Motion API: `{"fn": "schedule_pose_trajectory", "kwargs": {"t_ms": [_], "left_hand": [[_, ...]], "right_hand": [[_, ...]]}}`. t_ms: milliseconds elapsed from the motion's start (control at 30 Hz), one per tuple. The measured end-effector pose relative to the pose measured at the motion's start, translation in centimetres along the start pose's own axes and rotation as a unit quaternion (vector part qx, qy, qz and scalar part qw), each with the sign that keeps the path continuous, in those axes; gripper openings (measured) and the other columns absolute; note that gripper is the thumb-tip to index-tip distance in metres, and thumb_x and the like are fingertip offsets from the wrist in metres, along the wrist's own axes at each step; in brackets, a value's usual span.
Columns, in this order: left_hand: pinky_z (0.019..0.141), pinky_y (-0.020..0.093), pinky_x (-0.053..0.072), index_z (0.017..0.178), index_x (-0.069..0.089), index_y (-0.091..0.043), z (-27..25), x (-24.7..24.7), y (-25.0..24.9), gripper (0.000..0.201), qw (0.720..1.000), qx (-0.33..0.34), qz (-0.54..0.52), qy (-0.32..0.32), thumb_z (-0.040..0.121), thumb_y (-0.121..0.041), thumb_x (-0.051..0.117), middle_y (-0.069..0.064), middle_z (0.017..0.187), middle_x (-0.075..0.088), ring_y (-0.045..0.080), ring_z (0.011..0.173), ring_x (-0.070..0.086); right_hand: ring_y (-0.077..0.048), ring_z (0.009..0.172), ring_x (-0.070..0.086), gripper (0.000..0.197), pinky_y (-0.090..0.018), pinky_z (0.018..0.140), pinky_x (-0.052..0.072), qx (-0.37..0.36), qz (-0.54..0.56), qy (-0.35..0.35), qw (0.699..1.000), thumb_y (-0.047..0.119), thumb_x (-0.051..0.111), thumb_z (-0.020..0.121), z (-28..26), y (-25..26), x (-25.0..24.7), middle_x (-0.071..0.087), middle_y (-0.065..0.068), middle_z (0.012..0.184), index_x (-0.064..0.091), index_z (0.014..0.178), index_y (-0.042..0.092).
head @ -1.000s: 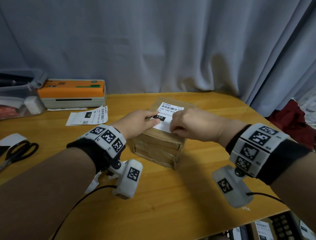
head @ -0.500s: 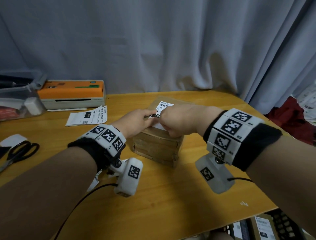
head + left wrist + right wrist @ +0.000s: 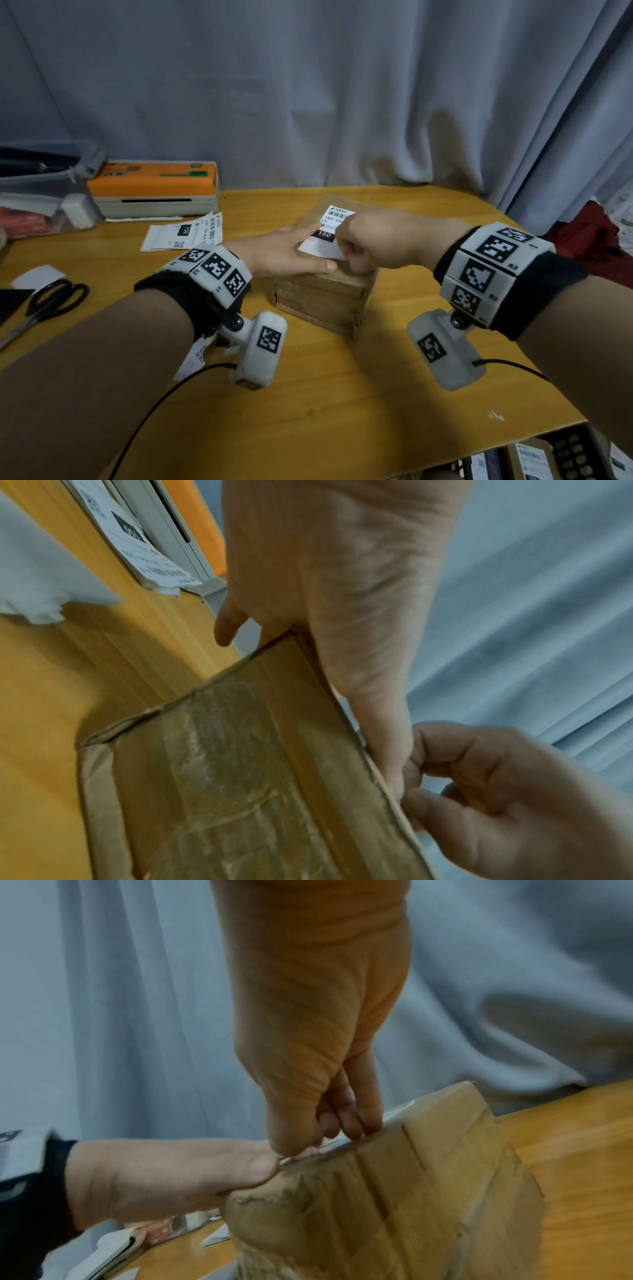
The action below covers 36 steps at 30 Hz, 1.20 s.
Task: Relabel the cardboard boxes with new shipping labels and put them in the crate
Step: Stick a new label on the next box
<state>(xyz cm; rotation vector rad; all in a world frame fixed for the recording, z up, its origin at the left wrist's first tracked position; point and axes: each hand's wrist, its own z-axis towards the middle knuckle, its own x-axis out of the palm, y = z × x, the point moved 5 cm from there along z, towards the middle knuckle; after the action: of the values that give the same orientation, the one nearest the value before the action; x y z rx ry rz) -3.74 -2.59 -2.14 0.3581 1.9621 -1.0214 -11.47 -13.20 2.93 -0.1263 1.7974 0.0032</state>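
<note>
A taped cardboard box (image 3: pixel 322 301) stands mid-table. A white shipping label (image 3: pixel 325 236) with a barcode and a black "150" patch lies on its top. My left hand (image 3: pixel 294 250) lies flat on the box top, fingers straight, holding down the label's left side. My right hand (image 3: pixel 359 246) is curled, and its thumb and fingers pinch the label's near edge. In the right wrist view the right hand's fingertips (image 3: pixel 346 1126) grip the thin white label (image 3: pixel 394 1115) at the box (image 3: pixel 411 1191) rim. The left wrist view shows the left hand (image 3: pixel 325 588) along the box (image 3: pixel 222 777) edge.
An orange label printer (image 3: pixel 154 185) sits at the back left, with loose labels (image 3: pixel 185 233) in front of it. Scissors (image 3: pixel 51 305) lie at the left edge, and a clear bin (image 3: pixel 37 198) stands behind them. A black crate (image 3: pixel 565 452) with boxes sits below the table's (image 3: pixel 342 394) near right corner.
My right hand has slid left across the label and curled onto its near edge. The left hand has stayed on the box top.
</note>
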Motion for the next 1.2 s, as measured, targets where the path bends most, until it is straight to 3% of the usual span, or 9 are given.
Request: {"fn": "schedule_pose_trajectory", "kwargs": {"t_ms": [100, 300, 500, 667, 800, 833, 933, 1033, 1200], "left_hand": [[0.116, 0.037, 0.011, 0.148, -0.002, -0.043, 0.1, 0.0, 0.3, 0.1, 0.999, -0.024, 0.024, 0.025, 0.071, -0.074, 0.053, -0.003, 0.16, 0.0, 0.019, 0.147, 0.005], [0.117, 0.041, 0.013, 0.147, -0.001, -0.046, -0.1, 0.2, 0.1, 0.11, 0.999, -0.016, 0.025, 0.023, 0.055, -0.081, 0.049, -0.003, 0.16, 0.0, 0.02, 0.147, 0.007], [0.118, 0.044, 0.014, 0.146, 0.0, -0.046, 0.0, 0.2, 0.1, 0.111, 1.0, -0.009, 0.022, 0.019, 0.053, -0.082, 0.048, -0.004, 0.16, 0.001, 0.021, 0.146, 0.009], [0.115, 0.038, 0.016, 0.148, 0.001, -0.043, 0.2, 0.2, 0.4, 0.095, 1.0, -0.003, -0.005, 0.008, 0.074, -0.07, 0.054, -0.005, 0.159, 0.005, 0.02, 0.145, 0.012], [0.117, 0.04, 0.016, 0.148, 0.001, -0.043, 0.4, 0.2, 0.7, 0.086, 1.0, 0.0, 0.001, 0.0, 0.079, -0.069, 0.047, -0.003, 0.159, 0.009, 0.02, 0.145, 0.013], [0.118, 0.042, 0.015, 0.147, 0.002, -0.045, 0.5, 0.2, 0.8, 0.087, 1.0, 0.001, -0.003, 0.0, 0.077, -0.071, 0.047, -0.003, 0.159, 0.01, 0.02, 0.145, 0.012], [0.118, 0.043, 0.016, 0.147, 0.006, -0.046, 0.4, 0.1, 0.7, 0.088, 1.0, 0.009, -0.022, 0.0, 0.073, -0.074, 0.047, -0.003, 0.159, 0.012, 0.02, 0.145, 0.013], [0.112, 0.032, 0.021, 0.149, 0.011, -0.038, 0.3, -0.2, 0.3, 0.078, 0.999, 0.025, -0.022, -0.018, 0.084, -0.06, 0.05, -0.003, 0.157, 0.018, 0.018, 0.143, 0.021], [0.105, 0.027, 0.033, 0.151, 0.011, -0.026, -0.1, -0.8, -0.1, 0.087, 0.997, 0.03, -0.032, -0.06, 0.082, -0.055, 0.057, -0.003, 0.152, 0.032, 0.015, 0.135, 0.037]], "right_hand": [[-0.02, 0.076, 0.053, 0.02, -0.036, 0.066, 0.047, 0.02, 0.051, -0.027, 0.998, 0.02, 0.059, 0.079, -0.1, -0.8, 0.0, 0.06, 0.002, 0.087, 0.045, 0.067, 0.028], [-0.019, 0.077, 0.053, 0.009, -0.036, 0.07, 0.048, 0.037, 0.109, -0.072, 0.991, 0.018, 0.061, 0.08, -0.2, -1.9, 0.2, 0.058, 0.002, 0.084, 0.052, 0.079, 0.021], [-0.018, 0.077, 0.054, 0.009, -0.033, 0.069, 0.047, 0.043, 0.142, -0.097, 0.984, 0.019, 0.062, 0.081, 0.0, -2.5, 0.5, 0.054, 0.008, 0.077, 0.054, 0.079, 0.021], [-0.013, 0.063, 0.049, 0.014, -0.025, 0.06, 0.04, 0.064, 0.231, -0.146, 0.96, 0.011, 0.062, 0.083, -0.3, -3.8, 0.7, 0.051, 0.011, 0.065, 0.054, 0.075, 0.017], [-0.01, 0.063, 0.053, 0.015, -0.029, 0.07, 0.048, 0.055, 0.361, -0.182, 0.913, 0.011, 0.064, 0.085, -1.2, -4.2, 1.4, 0.057, 0.007, 0.07, 0.055, 0.081, 0.022], [-0.008, 0.067, 0.053, 0.014, -0.029, 0.073, 0.048, 0.048, 0.346, -0.17, 0.921, 0.02, 0.069, 0.083, -1.3, -3.8, 1.5, 0.058, 0.008, 0.076, 0.057, 0.09, 0.023], [-0.01, 0.087, 0.054, 0.049, -0.029, 0.083, 0.047, 0.04, 0.197, -0.127, 0.971, 0.043, 0.075, 0.073, -0.9, -3.0, 1.1, 0.058, 0.005, 0.101, 0.061, 0.116, 0.022], [-0.01, 0.094, 0.05, 0.037, -0.032, 0.083, 0.045, 0.033, 0.082, -0.137, 0.987, 0.044, 0.069, 0.079, -0.6, -2.6, 0.5, 0.057, 0.007, 0.106, 0.066, 0.11, 0.023], [-0.018, 0.102, 0.054, 0.014, -0.033, 0.087, 0.043, 0.021, 0.055, -0.192, 0.98, 0.026, 0.059, 0.087, -0.4, -2.1, 0.2, 0.062, 0.004, 0.103, 0.071, 0.093, 0.021]]}}
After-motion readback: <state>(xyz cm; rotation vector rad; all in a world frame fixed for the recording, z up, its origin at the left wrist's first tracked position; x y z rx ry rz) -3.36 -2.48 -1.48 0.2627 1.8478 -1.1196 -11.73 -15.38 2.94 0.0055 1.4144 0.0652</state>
